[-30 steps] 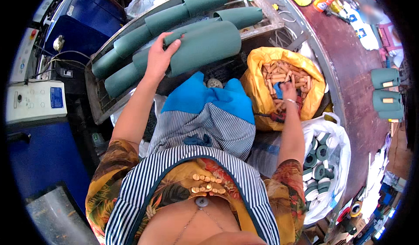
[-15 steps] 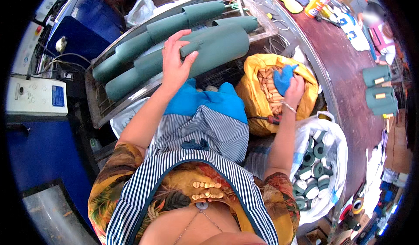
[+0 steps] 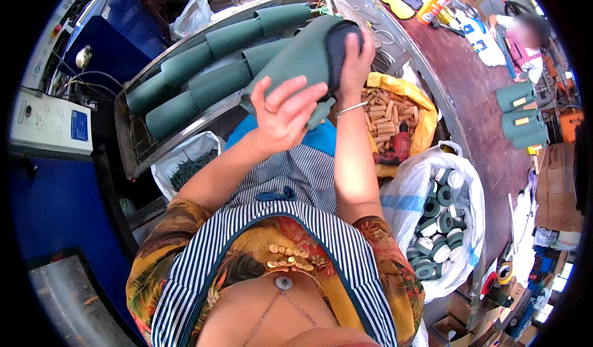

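Note:
A wide dark-green tube point(image 3: 293, 60) is lifted over my lap, its dark open end facing right. My right hand point(image 3: 355, 69) grips it at that end, thumb across the dark opening. My left hand point(image 3: 281, 113) lies against the tube's near side with fingers stretched out and spread. Beside those fingertips is a short green stub point(image 3: 321, 113); whether it is fixed to the tube I cannot tell. Several similar green tubes point(image 3: 216, 91) lie in the long trough point(image 3: 139, 152) behind my hands.
Right of my lap, a yellow sack point(image 3: 423, 125) holds brown cylindrical pieces point(image 3: 384, 113) and a red power tool point(image 3: 395, 148). Nearer, a white sack point(image 3: 472, 223) contains green and white rings. A dark red table point(image 3: 475, 118) bears green tubes point(image 3: 522, 121). A person point(image 3: 525, 44) is beyond it.
The tube has been raised and tilted out of the trough. My right hand has left the blue cloth above the yellow sack and taken the tube's end. My left hand has moved nearer and right.

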Demonstrator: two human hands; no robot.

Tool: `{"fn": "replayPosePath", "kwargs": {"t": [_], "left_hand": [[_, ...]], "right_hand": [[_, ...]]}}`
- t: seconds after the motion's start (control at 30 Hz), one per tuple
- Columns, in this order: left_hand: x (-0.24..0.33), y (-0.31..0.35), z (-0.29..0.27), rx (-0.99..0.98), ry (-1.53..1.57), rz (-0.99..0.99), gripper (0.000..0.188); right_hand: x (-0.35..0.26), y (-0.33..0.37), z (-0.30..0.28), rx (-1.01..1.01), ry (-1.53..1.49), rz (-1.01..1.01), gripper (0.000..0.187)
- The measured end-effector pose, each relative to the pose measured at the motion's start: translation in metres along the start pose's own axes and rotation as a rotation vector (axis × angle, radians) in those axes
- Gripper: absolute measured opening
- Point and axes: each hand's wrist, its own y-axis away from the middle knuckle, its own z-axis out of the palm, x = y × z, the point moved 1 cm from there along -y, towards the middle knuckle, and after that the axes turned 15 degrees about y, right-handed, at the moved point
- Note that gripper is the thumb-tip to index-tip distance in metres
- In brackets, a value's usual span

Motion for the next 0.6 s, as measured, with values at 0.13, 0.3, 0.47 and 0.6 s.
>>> {"fn": "replayPosePath", "kwargs": {"t": [0.13,0.3,0.47,0.6], "left_hand": [[0.001,0.01,-0.003,0.212,0.088,-0.291,0.029],[-0.045,0.023,-0.013,0.997,1.295,-1.537,0.036],[-0.053,0.096,-0.052,0.622,1.786,-1.873,0.038],[-0.026,0.08,-0.073,0.17,1.332,-1.784,0.037]], "right_hand": [[-0.014,0.033,0.021,-0.061,-0.787,0.656,0.048],[-0.034,0.103,0.032,-0.146,-0.161,0.206,0.051],[0.002,0.082,0.033,-0.147,0.467,-0.488,0.055],[-0.057,0.023,-0.02,-0.722,-0.479,-0.321,0.044]]}}
